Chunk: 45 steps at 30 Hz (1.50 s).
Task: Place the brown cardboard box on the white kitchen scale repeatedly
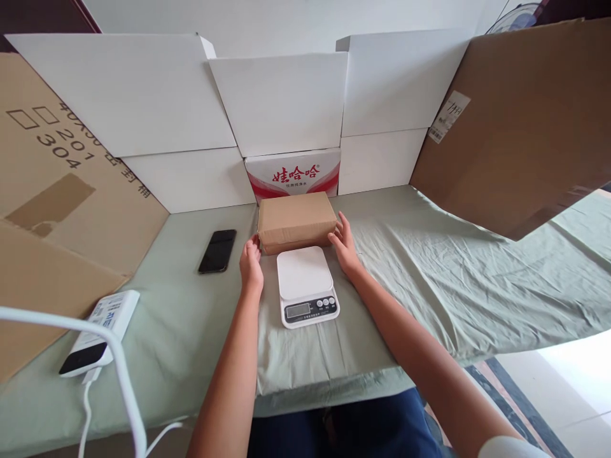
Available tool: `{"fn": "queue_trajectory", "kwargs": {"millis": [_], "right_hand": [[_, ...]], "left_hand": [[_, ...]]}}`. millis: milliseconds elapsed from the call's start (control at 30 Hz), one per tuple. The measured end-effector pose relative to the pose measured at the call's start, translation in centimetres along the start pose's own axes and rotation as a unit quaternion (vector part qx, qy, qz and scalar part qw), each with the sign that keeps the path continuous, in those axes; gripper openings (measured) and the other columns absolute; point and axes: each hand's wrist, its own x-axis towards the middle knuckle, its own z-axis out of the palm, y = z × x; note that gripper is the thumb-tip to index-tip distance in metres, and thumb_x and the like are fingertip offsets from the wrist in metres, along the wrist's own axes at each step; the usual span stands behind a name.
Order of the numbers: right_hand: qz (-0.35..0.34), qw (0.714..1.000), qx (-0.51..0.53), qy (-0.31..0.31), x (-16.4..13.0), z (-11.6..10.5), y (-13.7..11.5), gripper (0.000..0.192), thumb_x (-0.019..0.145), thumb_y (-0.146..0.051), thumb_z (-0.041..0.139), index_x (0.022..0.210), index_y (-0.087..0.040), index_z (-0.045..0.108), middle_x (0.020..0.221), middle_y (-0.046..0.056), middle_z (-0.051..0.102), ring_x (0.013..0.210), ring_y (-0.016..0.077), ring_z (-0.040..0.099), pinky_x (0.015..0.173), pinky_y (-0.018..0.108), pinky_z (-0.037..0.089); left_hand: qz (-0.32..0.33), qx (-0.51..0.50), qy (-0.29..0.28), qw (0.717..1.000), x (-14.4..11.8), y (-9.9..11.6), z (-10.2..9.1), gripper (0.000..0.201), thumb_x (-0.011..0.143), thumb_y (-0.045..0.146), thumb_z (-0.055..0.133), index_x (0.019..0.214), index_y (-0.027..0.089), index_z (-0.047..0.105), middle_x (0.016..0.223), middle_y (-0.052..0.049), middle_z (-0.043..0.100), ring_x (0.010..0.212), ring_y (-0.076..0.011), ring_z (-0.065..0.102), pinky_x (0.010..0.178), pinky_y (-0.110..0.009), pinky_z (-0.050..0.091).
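A closed brown cardboard box [296,217] rests on the green cloth, just behind a white kitchen scale [305,275]. My left hand [251,262] is against the box's left end, with its fingers at the side. On the opposite end, my right hand [344,245] has its thumb at the front corner and its fingers along the side, so the box is held between both hands. The scale's platform carries nothing, and its display [298,310] and buttons face me. No digits can be made out on the display.
A black phone [217,252] lies to the left. Further left is a white power bank [101,332] with a white cable [121,362]. White boxes [279,105] and a red-and-white carton [293,173] wall the back; large cardboard sheets [520,121] stand at the sides.
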Motion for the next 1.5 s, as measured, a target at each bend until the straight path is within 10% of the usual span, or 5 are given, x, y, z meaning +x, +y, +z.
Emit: {"fn": "queue_trajectory", "kwargs": {"millis": [433, 733, 1233, 1500], "right_hand": [[-0.012, 0.999, -0.001, -0.030, -0.1, 0.6, -0.6, 0.095, 0.086, -0.061, 0.073, 0.166, -0.031, 0.030, 0.172, 0.008, 0.040, 0.151, 0.0330, 0.049, 0.126, 0.055, 0.043], [-0.115, 0.992, -0.040, -0.029, -0.9, 0.6, -1.1, 0.097, 0.091, -0.073, 0.065, 0.168, -0.033, 0.021, 0.176, 0.008, 0.030, 0.160, 0.0312, 0.038, 0.127, 0.050, 0.042], [-0.114, 0.989, -0.089, -0.003, -10.4, -0.6, -4.2, 0.087, 0.094, -0.071, 0.062, 0.167, -0.040, 0.024, 0.174, 0.006, 0.030, 0.162, 0.0352, 0.029, 0.134, 0.060, 0.026], [-0.107, 0.988, -0.113, 0.001, -11.5, -0.9, -5.1, 0.084, 0.096, -0.069, 0.061, 0.167, -0.041, 0.025, 0.172, 0.006, 0.033, 0.161, 0.0339, 0.031, 0.133, 0.058, 0.028]], "left_hand": [[-0.032, 0.012, -0.004, 0.999, -0.4, 0.6, 0.8, 0.059, 0.104, 0.056, 0.050, 0.140, 0.013, 0.068, 0.145, -0.019, 0.068, 0.142, -0.0284, 0.061, 0.124, -0.045, 0.042], [0.074, -0.012, -0.003, 0.997, -1.1, 1.0, 0.2, 0.083, 0.086, 0.077, 0.062, 0.139, 0.014, 0.070, 0.145, -0.021, 0.067, 0.146, -0.0326, 0.057, 0.123, -0.042, 0.043], [0.068, -0.012, -0.020, 0.997, -12.2, 2.1, -4.2, 0.091, 0.084, 0.081, 0.061, 0.147, 0.015, 0.064, 0.150, -0.025, 0.062, 0.150, -0.0377, 0.051, 0.124, -0.051, 0.042], [0.062, 0.009, -0.019, 0.998, -13.7, 2.1, -4.7, 0.094, 0.084, 0.084, 0.057, 0.148, 0.015, 0.064, 0.151, -0.026, 0.061, 0.148, -0.0389, 0.053, 0.122, -0.053, 0.043]]}}
